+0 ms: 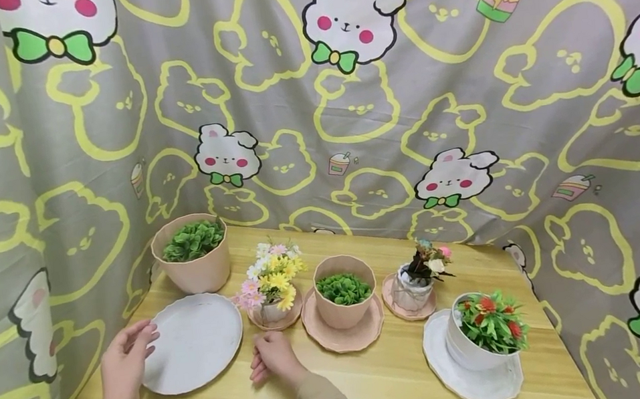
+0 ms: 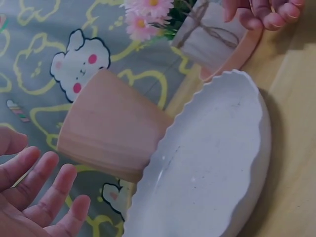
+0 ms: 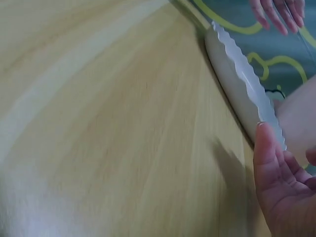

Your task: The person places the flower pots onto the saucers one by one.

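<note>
A large white saucer with a scalloped rim lies flat at the left of the table, bearing nothing. My left hand hovers over its left edge, fingers loosely spread and holding nothing, as the left wrist view also shows of the same fingers. To the right of the saucer is my right hand, relaxed and without anything in it. In the right wrist view its thumb overlaps the saucer's rim; contact cannot be told. Behind the saucer stands a large pink pot of green leaves.
Along the table stand a daisy pot on a pink saucer, a pink pot on a pink saucer, a small wrapped pot, and a white pot on a white saucer. Patterned cloth surrounds the table.
</note>
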{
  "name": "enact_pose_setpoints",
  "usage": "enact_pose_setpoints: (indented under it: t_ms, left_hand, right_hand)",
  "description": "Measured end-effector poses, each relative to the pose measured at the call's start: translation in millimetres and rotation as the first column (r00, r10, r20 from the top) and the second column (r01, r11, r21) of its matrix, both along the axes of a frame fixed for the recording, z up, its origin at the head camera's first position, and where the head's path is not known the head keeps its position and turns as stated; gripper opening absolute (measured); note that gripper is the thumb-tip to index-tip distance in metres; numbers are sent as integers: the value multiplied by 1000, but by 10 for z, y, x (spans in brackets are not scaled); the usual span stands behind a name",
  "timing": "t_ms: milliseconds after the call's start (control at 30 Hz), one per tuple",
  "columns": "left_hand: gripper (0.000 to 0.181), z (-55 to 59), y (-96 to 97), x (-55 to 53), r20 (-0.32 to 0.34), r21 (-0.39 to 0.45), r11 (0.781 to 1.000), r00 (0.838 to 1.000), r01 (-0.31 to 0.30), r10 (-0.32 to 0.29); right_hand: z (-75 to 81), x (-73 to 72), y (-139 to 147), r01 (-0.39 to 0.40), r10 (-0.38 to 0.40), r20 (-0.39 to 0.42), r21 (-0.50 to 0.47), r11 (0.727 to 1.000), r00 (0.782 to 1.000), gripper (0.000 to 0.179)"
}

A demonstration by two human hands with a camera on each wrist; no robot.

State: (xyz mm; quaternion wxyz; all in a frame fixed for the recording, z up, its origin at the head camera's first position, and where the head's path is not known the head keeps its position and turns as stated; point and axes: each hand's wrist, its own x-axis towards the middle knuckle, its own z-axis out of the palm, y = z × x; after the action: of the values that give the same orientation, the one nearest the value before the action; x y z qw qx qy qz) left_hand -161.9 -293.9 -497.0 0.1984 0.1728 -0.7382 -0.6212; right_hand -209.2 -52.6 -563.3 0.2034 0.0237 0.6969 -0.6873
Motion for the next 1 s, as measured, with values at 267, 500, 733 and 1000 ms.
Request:
enact_pose_setpoints:
  t_ms: [267,500,733,1000]
  left_hand:
    - [20,93,-138,-55,11,-55,998,1000,4,-3]
    - [45,218,-294,-183,56,-217,973,997,72,-61]
    - [54,361,-449,-415,102,-275,944,982,181,-159]
    - [55,502,-566,-774,207,-432,866,962,252,-177]
  right_hand:
    - [8,73,-142,-60,61,-18,51,997,998,37]
    - [-53,95,-233,-84,83,27,52,995,996,35]
    - [-111,104,-272,-49,48,64,17,999,997,33]
    - [-127,99,-325,-50,49,47,34,998,998,37]
